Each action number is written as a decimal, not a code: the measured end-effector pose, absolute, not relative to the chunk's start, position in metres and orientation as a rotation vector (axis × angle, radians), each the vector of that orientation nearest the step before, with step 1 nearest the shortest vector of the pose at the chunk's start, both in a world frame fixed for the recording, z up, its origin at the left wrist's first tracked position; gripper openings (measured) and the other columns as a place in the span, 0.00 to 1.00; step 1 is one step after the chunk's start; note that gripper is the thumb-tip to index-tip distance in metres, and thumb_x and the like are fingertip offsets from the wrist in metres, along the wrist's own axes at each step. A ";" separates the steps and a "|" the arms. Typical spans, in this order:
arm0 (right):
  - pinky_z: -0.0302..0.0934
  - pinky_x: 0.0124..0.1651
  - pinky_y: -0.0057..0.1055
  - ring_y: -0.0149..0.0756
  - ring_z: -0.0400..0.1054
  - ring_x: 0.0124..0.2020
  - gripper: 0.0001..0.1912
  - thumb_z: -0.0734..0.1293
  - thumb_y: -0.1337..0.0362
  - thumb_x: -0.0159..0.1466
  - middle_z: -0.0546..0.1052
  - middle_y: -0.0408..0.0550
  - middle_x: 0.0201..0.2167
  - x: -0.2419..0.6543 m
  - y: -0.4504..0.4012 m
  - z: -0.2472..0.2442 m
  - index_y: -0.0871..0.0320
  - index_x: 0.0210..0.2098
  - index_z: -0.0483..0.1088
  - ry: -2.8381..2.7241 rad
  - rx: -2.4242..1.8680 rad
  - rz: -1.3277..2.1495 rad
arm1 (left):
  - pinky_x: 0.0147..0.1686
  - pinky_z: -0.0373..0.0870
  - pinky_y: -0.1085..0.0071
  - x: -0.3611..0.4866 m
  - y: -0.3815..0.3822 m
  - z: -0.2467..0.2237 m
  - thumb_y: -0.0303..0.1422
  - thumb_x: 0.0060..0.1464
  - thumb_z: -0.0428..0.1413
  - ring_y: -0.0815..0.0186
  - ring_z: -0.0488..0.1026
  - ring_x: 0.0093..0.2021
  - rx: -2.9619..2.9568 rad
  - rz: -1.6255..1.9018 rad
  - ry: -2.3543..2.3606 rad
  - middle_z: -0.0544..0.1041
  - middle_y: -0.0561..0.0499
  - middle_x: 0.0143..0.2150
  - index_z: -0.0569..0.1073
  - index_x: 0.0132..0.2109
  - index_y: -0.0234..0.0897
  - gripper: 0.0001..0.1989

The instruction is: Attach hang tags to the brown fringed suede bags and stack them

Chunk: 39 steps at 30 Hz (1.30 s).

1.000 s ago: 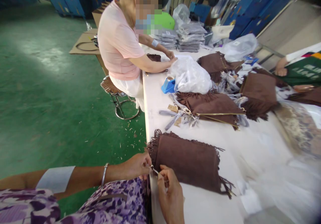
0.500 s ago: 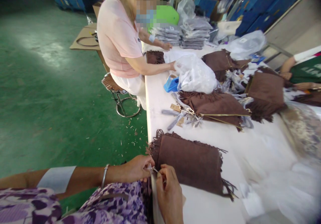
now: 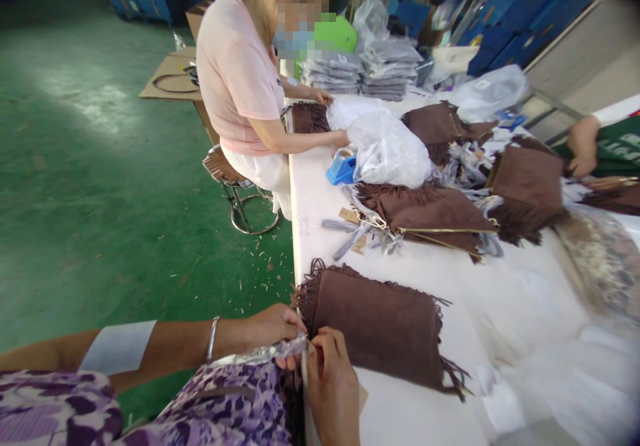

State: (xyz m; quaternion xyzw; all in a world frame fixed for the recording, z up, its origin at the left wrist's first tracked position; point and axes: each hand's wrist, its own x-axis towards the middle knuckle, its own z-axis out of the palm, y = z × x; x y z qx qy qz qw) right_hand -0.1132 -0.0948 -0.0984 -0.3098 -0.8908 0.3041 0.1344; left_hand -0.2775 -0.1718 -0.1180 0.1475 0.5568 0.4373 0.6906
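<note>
A brown fringed bag lies flat on the white table near its front left edge. At the bag's lower left corner, my left hand is closed on a strip of clear plastic wrap, which trails back over my lap. My right hand meets it there, thumb and forefinger pinched together. What sits in that pinch is too small and hidden to make out. Part of a tan tag shows beside my right hand.
Across the table, a co-worker in a pink shirt handles a white plastic bag beside a blue tape dispenser. More brown bags lie beyond mine. Another person's hand is at the right. Wrapped stacks stand behind.
The clear plastic now stretches out long from my left hand; before, only a small bit showed, with a metallic piece between my fingers. The right-hand co-worker's hand has lifted.
</note>
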 end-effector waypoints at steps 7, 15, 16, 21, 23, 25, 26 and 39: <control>0.67 0.37 0.26 0.33 0.75 0.34 0.11 0.56 0.64 0.68 0.74 0.50 0.45 -0.113 -0.093 -0.099 0.54 0.34 0.68 -2.579 -0.879 0.859 | 0.23 0.66 0.70 -0.278 -0.171 -0.123 0.40 0.44 0.60 0.64 0.70 0.20 0.345 0.886 1.201 0.76 0.50 0.23 0.75 0.33 0.35 0.13; 0.66 0.40 0.27 0.35 0.73 0.41 0.12 0.55 0.64 0.70 0.74 0.49 0.46 -0.104 -0.094 -0.115 0.53 0.43 0.69 -2.568 -0.913 0.814 | 0.30 0.60 0.72 -0.287 -0.175 -0.115 0.34 0.61 0.48 0.64 0.71 0.31 1.236 0.751 1.877 0.75 0.50 0.29 0.71 0.33 0.37 0.10; 0.66 0.42 0.28 0.36 0.73 0.42 0.12 0.55 0.64 0.70 0.74 0.49 0.45 -0.102 -0.094 -0.117 0.53 0.42 0.69 -2.550 -0.916 0.798 | 0.30 0.60 0.72 -0.289 -0.176 -0.112 0.34 0.62 0.47 0.63 0.71 0.31 1.294 0.724 1.903 0.75 0.50 0.30 0.70 0.34 0.37 0.11; 0.62 0.49 0.35 0.40 0.70 0.45 0.13 0.56 0.62 0.70 0.75 0.51 0.42 -0.104 -0.093 -0.113 0.55 0.41 0.71 -2.453 -0.989 0.725 | 0.35 0.63 0.71 -0.298 -0.173 -0.097 0.33 0.66 0.42 0.63 0.73 0.33 1.311 0.838 1.893 0.76 0.50 0.33 0.68 0.40 0.38 0.11; 0.62 0.47 0.34 0.39 0.70 0.43 0.12 0.56 0.62 0.70 0.75 0.50 0.40 -0.110 -0.091 -0.107 0.55 0.41 0.71 -2.440 -1.005 0.779 | 0.36 0.65 0.72 -0.300 -0.170 -0.093 0.34 0.67 0.41 0.64 0.74 0.34 1.258 0.913 1.867 0.76 0.50 0.33 0.67 0.40 0.39 0.12; 0.63 0.44 0.32 0.38 0.71 0.40 0.12 0.57 0.63 0.69 0.76 0.48 0.38 -0.120 -0.089 -0.101 0.54 0.41 0.71 -2.440 -0.996 0.866 | 0.36 0.65 0.72 -0.302 -0.167 -0.090 0.34 0.66 0.41 0.64 0.74 0.34 1.231 0.944 1.842 0.76 0.51 0.32 0.66 0.39 0.39 0.11; 0.63 0.44 0.31 0.37 0.72 0.39 0.11 0.57 0.63 0.69 0.76 0.47 0.38 -0.125 -0.088 -0.099 0.54 0.42 0.71 -2.445 -0.986 0.906 | 0.36 0.66 0.72 -0.302 -0.166 -0.088 0.34 0.66 0.42 0.64 0.74 0.33 1.221 0.953 1.829 0.76 0.51 0.32 0.67 0.39 0.39 0.11; 0.63 0.32 0.27 0.36 0.71 0.29 0.15 0.61 0.54 0.66 0.78 0.45 0.28 -0.133 -0.079 -0.099 0.57 0.34 0.74 -2.188 -1.124 1.388 | 0.22 0.69 0.75 -0.296 -0.156 -0.094 0.39 0.59 0.49 0.71 0.72 0.26 0.683 1.384 1.704 0.74 0.46 0.49 0.62 0.53 0.39 0.17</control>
